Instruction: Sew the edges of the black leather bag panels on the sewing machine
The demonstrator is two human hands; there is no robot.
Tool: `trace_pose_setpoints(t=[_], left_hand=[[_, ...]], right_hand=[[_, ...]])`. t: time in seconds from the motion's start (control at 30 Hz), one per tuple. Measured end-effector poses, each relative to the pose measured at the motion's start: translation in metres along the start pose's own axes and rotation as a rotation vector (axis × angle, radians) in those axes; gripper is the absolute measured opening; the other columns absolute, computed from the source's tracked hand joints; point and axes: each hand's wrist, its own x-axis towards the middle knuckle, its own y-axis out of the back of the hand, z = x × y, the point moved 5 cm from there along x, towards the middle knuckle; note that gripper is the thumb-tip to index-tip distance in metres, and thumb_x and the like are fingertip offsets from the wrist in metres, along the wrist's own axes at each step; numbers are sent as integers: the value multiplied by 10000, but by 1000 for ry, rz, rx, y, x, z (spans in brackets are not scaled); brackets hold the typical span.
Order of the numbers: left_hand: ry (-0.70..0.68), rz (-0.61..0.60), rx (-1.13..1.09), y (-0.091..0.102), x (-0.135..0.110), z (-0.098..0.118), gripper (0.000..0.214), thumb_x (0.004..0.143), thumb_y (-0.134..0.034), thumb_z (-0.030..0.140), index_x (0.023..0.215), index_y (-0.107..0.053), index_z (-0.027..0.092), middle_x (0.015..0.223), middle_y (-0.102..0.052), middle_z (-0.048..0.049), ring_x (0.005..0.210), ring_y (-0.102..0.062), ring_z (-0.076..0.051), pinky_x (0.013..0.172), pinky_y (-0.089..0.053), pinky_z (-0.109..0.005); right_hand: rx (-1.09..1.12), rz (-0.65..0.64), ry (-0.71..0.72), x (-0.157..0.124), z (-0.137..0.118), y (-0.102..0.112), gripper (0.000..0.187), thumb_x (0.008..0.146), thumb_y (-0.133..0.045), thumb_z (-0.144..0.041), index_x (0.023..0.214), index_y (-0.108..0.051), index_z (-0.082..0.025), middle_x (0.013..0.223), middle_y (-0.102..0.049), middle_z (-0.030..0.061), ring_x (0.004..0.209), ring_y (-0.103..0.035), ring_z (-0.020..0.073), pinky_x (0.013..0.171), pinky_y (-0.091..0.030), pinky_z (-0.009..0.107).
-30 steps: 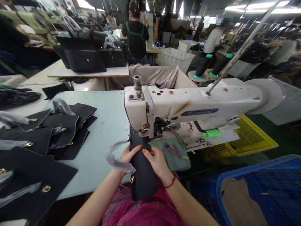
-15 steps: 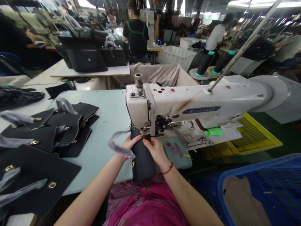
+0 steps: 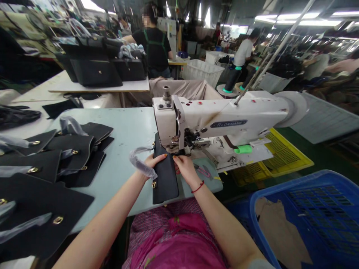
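A black bag panel (image 3: 165,179) with gold rings lies under the head of a white sewing machine (image 3: 207,116). Its plastic-wrapped handle (image 3: 140,163) arches out to the left. My left hand (image 3: 151,163) grips the panel's left side, thumb on top and fingers mostly hidden by the handle. At the right edge, just below the presser foot, my right hand (image 3: 185,168) pinches the panel between thumb and fingers. Pink-handled thread snips (image 3: 203,170) lie on the table to the right of that hand.
Several black panels with wrapped handles (image 3: 75,149) are piled on the pale green table (image 3: 126,127) at left. A blue basket (image 3: 252,198) holding brown material stands at lower right, with a yellow crate (image 3: 291,157) behind. Black bags (image 3: 95,71) and a co-worker (image 3: 154,41) are beyond.
The panel has turned slightly and now lies flatter, with its near end on the table. My right hand has moved to its right edge. The view has shifted a little.
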Motion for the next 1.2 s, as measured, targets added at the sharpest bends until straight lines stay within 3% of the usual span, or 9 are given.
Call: trace_pose_setpoints(t=[0.3, 0.67, 0.87, 1.2], left_hand=[[-31, -20, 63, 4, 2, 4, 519, 630, -818, 388, 1056, -629, 160, 893, -734, -92, 682, -691, -224, 654, -588, -339], [-198, -117, 462, 11, 18, 48, 483, 589, -800, 429, 987, -682, 182, 983, -738, -61, 902, -682, -280, 810, -542, -349], [-207, -155, 487, 8, 19, 47, 455, 601, -790, 456, 967, -686, 206, 983, -740, -54, 913, -682, -283, 802, -556, -330], [-158, -103, 517, 16, 26, 43, 521, 564, -801, 449, 963, -656, 146, 951, -735, -101, 831, -690, -283, 762, -557, -377]], right_hand=[[38, -14, 3, 0, 1, 0, 324, 863, -509, -431, 701, -581, -159, 626, -597, 21, 504, -575, 134, 417, -419, 214], [204, -46, -40, 1, 4, -11, 379, 848, -523, -497, 714, -579, -147, 611, -642, 31, 447, -612, 117, 405, -388, 178], [228, -31, -66, 0, 2, -13, 332, 857, -528, -432, 716, -587, -137, 582, -638, 23, 438, -608, 109, 399, -385, 170], [286, -39, -103, 0, 3, -16, 338, 862, -526, -413, 685, -584, -131, 561, -640, 26, 429, -595, 99, 403, -383, 167]])
